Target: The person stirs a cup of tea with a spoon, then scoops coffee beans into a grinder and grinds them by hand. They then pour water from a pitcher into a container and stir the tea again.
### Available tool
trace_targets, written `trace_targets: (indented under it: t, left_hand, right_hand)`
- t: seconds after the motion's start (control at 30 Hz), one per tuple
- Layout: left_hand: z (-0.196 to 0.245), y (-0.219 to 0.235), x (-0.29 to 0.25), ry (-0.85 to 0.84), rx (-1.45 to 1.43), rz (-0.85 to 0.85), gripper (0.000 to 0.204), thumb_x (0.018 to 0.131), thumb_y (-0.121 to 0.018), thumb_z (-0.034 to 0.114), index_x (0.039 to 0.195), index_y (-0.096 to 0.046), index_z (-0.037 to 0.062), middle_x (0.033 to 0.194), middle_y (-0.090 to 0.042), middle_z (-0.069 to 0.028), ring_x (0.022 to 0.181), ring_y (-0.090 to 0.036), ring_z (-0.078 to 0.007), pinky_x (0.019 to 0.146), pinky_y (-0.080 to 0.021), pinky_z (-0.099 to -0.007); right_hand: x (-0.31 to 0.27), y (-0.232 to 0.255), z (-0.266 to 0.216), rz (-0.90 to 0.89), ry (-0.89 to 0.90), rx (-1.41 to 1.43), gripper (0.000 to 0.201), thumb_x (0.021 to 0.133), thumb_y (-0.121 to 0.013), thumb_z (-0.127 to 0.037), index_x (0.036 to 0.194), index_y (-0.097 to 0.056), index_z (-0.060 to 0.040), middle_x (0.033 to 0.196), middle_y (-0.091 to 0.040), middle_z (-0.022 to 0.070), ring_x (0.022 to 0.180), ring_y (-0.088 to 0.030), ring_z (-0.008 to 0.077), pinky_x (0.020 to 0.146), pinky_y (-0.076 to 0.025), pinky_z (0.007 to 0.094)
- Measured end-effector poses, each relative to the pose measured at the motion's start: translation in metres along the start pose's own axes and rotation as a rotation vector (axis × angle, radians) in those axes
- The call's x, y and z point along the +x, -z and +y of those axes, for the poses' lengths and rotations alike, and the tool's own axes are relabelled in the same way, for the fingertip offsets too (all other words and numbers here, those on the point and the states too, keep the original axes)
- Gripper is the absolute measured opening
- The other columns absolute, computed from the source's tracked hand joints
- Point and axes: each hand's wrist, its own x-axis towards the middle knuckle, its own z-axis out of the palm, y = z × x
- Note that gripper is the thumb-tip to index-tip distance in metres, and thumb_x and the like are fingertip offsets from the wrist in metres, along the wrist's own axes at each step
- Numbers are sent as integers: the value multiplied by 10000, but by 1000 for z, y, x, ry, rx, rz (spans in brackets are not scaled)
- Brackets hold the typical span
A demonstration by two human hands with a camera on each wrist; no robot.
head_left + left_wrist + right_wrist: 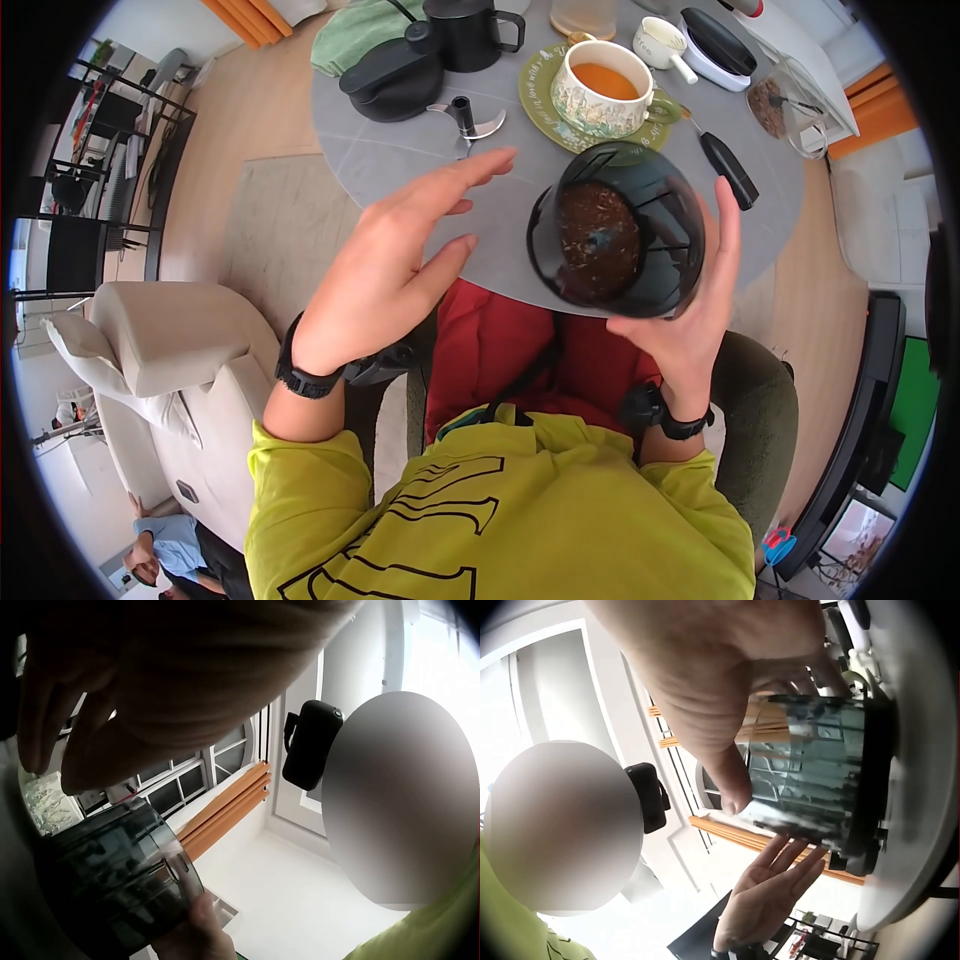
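Note:
My right hand [690, 335] grips a dark see-through chopper bowl [668, 205] by its side, thumb on the near wall and fingers round the right. The bowl is tilted so its mouth faces me, and a brown crumbly mass [600, 240] shows at the bottom. In the right wrist view, the bowl [810, 769] has a dark base close by the tabletop. My left hand [385, 265] holds nothing; its fingers reach toward the bowl's left side with a gap between. A chopper blade [465, 120] with curved metal wings stands on the table beyond my left hand.
On the round grey table [490, 250] a large cup [575, 112] of orange liquid sits on a green plate [535, 90]. Nearby are a black-handled tool [730, 170], a black lid [392, 80], a black jug [465, 35], a green cloth [355, 35] and a glass jar [800, 115].

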Motion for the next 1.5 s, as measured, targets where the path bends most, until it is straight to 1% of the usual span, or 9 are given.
trace_targets:
  t: [0.27,0.33,0.77,0.9,1.0,1.23,1.33,1.43,1.5]
  left_hand:
    - [-2,-1,0,7,-14,19,626,767,-492,-152,1368,-436,15,1334,-525,-154,1263,-487,-266,1012,-426,-370]
    - [-2,-1,0,7,-8,12,625,767,-492,-153,1367,-438,16,1331,-527,-154,1261,-489,-265,1011,-426,-369]
    - [1,-1,-1,10,49,-58,596,775,-578,-53,1351,-471,53,1255,-589,-142,1134,-579,-270,961,-449,-372]
    - [-2,-3,0,-9,60,-45,591,771,-573,-62,1343,-478,50,1238,-598,-145,1124,-584,-276,957,-456,-372]
    - [2,-2,0,4,69,-50,585,770,-570,-65,1338,-483,47,1237,-598,-147,1118,-587,-277,952,-462,-371]
    - [-1,-1,0,43,58,-33,582,771,-573,-63,1336,-490,51,1221,-610,-142,1115,-592,-264,949,-463,-364]
    - [-9,1,1,104,39,55,511,792,-583,-49,1292,-537,49,1145,-647,-115,1046,-621,-213,899,-486,-327]
    - [-21,5,10,150,136,405,342,784,-661,12,1124,-642,45,961,-674,-80,817,-639,-169,703,-531,-284]
    - [-24,7,12,151,230,452,340,793,-662,12,1130,-646,54,955,-672,-67,818,-628,-143,696,-518,-271]
  right_hand:
    - [2,1,-4,-34,70,-46,1315,467,-944,-175,1460,-102,9,1408,-349,213,1272,-436,297,1063,-359,416]
    - [1,-2,-9,-163,126,-118,1310,468,-943,-163,1458,-103,12,1412,-350,207,1274,-435,301,1064,-361,414]
    - [3,-1,-5,18,191,-380,1263,507,-931,-180,1454,-119,14,1406,-362,214,1257,-456,309,1051,-379,417]
    - [0,-3,-10,-136,160,-100,1263,487,-938,-185,1448,-142,19,1407,-369,213,1259,-456,307,1048,-377,414]
    - [0,-3,-12,-42,154,-304,1266,480,-936,-156,1449,-140,16,1407,-369,211,1261,-455,305,1043,-383,412]
    - [1,-2,-6,-57,47,-98,1274,480,-929,-122,1455,-120,9,1392,-386,193,1254,-458,287,1049,-380,404]
    - [1,-3,5,-71,24,-43,1258,486,-929,-139,1454,-139,10,1386,-394,187,1247,-463,280,1043,-385,397]
    - [4,-7,7,-85,31,-149,1224,506,-922,-177,1449,-167,14,1391,-394,185,1241,-471,275,1041,-381,389]
    - [8,-10,10,-62,14,-100,1204,513,-917,-193,1446,-186,17,1395,-390,187,1250,-461,281,1048,-370,390]
